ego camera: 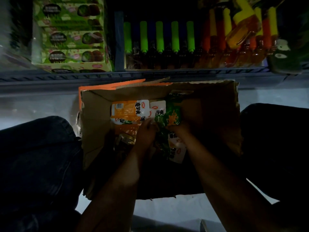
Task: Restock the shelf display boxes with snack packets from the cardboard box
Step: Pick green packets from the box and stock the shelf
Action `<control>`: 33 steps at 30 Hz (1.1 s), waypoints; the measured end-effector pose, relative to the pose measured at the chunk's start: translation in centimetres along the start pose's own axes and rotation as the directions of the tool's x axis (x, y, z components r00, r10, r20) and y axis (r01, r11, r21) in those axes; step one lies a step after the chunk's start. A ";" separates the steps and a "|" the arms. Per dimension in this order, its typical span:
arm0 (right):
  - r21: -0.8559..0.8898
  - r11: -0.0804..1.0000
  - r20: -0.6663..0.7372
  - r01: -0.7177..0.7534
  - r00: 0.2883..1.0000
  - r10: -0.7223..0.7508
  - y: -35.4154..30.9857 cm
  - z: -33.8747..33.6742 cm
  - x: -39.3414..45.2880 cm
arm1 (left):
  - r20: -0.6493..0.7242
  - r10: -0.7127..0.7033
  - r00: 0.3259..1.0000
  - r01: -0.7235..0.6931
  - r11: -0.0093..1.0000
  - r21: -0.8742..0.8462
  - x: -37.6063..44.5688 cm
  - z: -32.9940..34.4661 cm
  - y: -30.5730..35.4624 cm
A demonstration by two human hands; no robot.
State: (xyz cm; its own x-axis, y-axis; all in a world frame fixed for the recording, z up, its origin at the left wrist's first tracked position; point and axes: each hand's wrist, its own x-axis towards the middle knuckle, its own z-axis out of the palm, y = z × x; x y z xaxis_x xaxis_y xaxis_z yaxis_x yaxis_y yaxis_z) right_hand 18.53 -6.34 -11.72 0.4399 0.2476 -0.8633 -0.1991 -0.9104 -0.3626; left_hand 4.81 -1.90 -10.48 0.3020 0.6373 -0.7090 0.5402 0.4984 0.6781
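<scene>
Both hands in cardboard box [97, 114]: left hand [146, 133] and right hand [179, 129] pinch green packets [170, 114] at box centre; orange packets [125, 113] just left of them. Tip: square the stack w/ both hands, lift straight, don't snag flaps.

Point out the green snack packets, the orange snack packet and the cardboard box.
green snack packets [168, 114]: head view, on the printed face of the top packet, between the two hands.
orange snack packet [124, 112]: head view, on its orange face beside the barcode.
cardboard box [95, 114]: head view, on its bare left inner wall.
</scene>
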 end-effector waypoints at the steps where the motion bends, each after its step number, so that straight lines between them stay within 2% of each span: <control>1: 0.026 1.000 -0.009 0.000 1.000 0.000 -0.1 -0.5 -0.2 | -0.002 0.002 1.000 -0.002 1.000 -0.006 0.0 -0.1 0.2; 6: 0.067 0.996 -0.022 0.055 0.998 -0.054 -0.2 -3.9 -1.6 | 0.026 -0.098 0.995 0.098 0.995 0.028 -0.1 -0.3 1.3; 10: 0.100 0.990 -0.014 0.103 0.995 -0.102 -0.4 -6.4 -3.5 | 0.031 -0.047 0.998 0.043 0.994 0.101 -1.4 0.0 2.9; 15: 0.202 0.961 0.027 0.187 0.980 -0.196 -1.1 -8.7 -7.3 | 0.109 -0.010 0.994 0.001 0.997 0.083 -4.5 0.1 5.9; 20: 0.259 0.924 0.090 0.280 0.946 -0.311 -2.7 -10.0 -11.7 | 0.124 0.014 0.992 -0.027 0.995 0.100 -7.6 -0.8 9.1; 25: 0.290 0.894 0.163 0.343 0.902 -0.399 -5.0 -10.9 -16.5 | 0.124 0.098 0.987 -0.103 0.994 0.033 -11.4 -3.0 12.7; 30: 0.296 0.866 0.190 0.402 0.864 -0.466 -7.5 -11.6 -21.6 | 0.112 0.112 0.987 -0.109 0.994 -0.032 -15.4 -6.0 16.2; 33: 0.292 0.842 0.187 0.454 0.836 -0.516 -9.0 -12.1 -24.8 | 0.121 0.155 0.980 -0.135 0.978 -0.160 -18.4 -7.6 18.8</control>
State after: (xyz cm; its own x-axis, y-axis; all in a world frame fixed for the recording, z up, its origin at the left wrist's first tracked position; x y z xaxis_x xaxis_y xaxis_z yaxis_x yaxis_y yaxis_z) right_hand 20.04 -8.26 17.20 0.3068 0.7385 -0.6004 -0.2237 -0.5573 -0.7996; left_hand 3.46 0.23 16.77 0.4754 0.6309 -0.6132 0.3614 0.4954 0.7899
